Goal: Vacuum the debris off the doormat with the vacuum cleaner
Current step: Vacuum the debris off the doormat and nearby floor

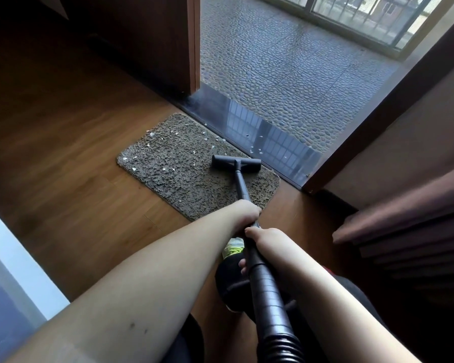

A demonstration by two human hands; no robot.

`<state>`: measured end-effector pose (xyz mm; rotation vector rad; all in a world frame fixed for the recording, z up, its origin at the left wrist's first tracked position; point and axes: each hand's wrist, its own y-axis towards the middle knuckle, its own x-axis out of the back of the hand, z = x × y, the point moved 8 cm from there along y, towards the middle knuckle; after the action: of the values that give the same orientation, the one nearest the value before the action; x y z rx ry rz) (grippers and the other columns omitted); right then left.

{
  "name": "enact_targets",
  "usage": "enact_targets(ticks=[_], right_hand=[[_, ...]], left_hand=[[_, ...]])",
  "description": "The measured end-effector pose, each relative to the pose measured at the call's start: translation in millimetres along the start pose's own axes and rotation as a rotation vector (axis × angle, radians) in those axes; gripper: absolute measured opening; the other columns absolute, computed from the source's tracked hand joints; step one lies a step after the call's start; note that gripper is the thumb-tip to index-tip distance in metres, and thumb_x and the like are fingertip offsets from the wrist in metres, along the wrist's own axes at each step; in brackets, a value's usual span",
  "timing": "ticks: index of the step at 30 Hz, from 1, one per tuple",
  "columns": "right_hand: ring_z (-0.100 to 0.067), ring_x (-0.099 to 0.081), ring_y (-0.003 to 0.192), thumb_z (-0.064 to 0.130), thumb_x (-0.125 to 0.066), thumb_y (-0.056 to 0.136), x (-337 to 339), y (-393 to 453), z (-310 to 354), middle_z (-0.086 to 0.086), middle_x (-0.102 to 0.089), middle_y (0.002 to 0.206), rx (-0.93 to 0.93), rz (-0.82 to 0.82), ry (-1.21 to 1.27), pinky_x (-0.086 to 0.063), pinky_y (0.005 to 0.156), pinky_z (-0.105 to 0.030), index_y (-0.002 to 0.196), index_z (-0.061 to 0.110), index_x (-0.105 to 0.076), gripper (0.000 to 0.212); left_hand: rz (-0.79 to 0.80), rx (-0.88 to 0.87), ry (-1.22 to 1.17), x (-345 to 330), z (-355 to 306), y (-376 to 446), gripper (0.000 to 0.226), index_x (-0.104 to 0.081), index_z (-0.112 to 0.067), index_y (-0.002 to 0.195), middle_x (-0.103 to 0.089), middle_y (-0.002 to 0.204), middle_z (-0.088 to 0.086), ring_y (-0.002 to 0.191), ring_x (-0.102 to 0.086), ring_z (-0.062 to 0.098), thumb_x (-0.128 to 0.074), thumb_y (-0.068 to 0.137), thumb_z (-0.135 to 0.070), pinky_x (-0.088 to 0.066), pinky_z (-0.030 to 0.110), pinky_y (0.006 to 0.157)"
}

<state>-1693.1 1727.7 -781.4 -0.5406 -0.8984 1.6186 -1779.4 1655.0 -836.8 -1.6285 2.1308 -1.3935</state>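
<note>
Both hands, left (247, 213) ahead of right (266, 242), are wrapping their grip around the vacuum wand (243, 189). The nozzle (236, 165) is sitting near the doormat (173, 166)'s right edge; white debris (165, 142) is lying toward its left and far edges, so slow overlapping passes leftward should be working best.

— Where is the grey shaggy doormat (184, 163) laid?
— On the brown wooden floor (71, 153), just before the dark polished threshold (268, 137).
— And the black T-shaped vacuum head (236, 163)?
— On the doormat's right part; the small white debris flecks (173, 132) are scattered left of it.
</note>
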Motion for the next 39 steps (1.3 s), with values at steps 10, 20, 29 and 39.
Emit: enact_targets(ticks=[10,20,29,39], right_hand=[[-0.028,-0.06,0.044,0.016,-0.046,0.096,-11.6,44.4,4.1,-0.021,-0.053,0.085,-0.003,-0.032,-0.009,-0.053,0.045,-0.034,0.118,0.005,-0.044,0.025],[-0.027,-0.06,0.043,0.016,-0.047,0.095,-7.4,49.0,11.2,-0.021,-0.054,0.096,0.005,-0.029,-0.013,-0.054,0.05,-0.037,0.112,0.004,-0.048,0.021],[-0.023,-0.058,0.037,0.016,-0.045,0.096,-19.7,7.3,7.1,-0.021,-0.056,0.07,0.018,0.039,0.054,-0.05,0.045,-0.03,0.111,-0.006,-0.052,0.028],[-0.028,-0.058,0.043,0.015,-0.045,0.092,-30.2,-7.7,-5.6,-0.023,-0.056,0.069,-0.042,0.077,0.136,-0.051,0.056,-0.037,0.099,0.0,-0.046,0.017]], left_hand=[[-0.065,0.039,-0.177,10.2,8.6,30.6,0.035,-0.057,0.003,0.124,-0.059,0.099,0.011,0.08,-0.056,0.025,-0.053,0.097,-0.018,-0.042,0.028,0.059],[-0.038,0.065,-0.443,7.2,4.3,36.0,0.031,-0.046,0.007,0.124,-0.054,0.07,0.015,0.051,-0.059,0.026,-0.048,0.096,-0.004,-0.053,0.031,0.05],[0.039,0.032,-0.068,16.1,3.8,-10.2,0.015,-0.053,-0.007,0.108,-0.052,0.077,0.005,0.063,-0.05,0.017,-0.046,0.104,-0.019,-0.04,0.025,0.049],[0.049,0.014,0.046,17.4,6.0,-33.4,0.013,-0.051,-0.008,0.098,-0.053,0.084,0.006,0.071,-0.052,0.02,-0.046,0.103,-0.019,-0.036,0.024,0.048]])
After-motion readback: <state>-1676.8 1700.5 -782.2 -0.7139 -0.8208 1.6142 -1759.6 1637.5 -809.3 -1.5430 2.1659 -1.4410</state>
